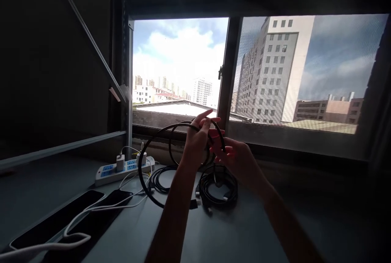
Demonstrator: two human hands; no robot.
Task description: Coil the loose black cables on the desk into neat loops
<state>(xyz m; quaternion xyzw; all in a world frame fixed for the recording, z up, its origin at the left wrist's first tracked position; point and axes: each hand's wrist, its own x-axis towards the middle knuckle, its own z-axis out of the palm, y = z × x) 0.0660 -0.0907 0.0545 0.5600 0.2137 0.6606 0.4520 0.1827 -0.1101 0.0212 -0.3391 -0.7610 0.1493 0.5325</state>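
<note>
A black cable (pixel 142 149) hangs in wide loops from my hands, raised above the table before the window. My left hand (pixel 199 134) is closed around part of the loop, thumb up and some fingers stretched out. Beside it on the right, my right hand (pixel 230 153) pinches the same cable with curled fingers. A connector end (pixel 193 204) shows near my left forearm. Below my hands a coiled black cable (pixel 233 198) with plugs lies on the table, and another black coil (pixel 157 181) lies to the left, partly hidden by my left arm.
A white power strip (pixel 104 176) with chargers stands at the back left. Two dark phones or tablets (pixel 61 218) lie at the left front, with white cables (pixel 88 210) across them. The window frame (pixel 230 67) rises behind the grey table (pixel 220 238). Metal shelf bars (pixel 91 43) are at the left.
</note>
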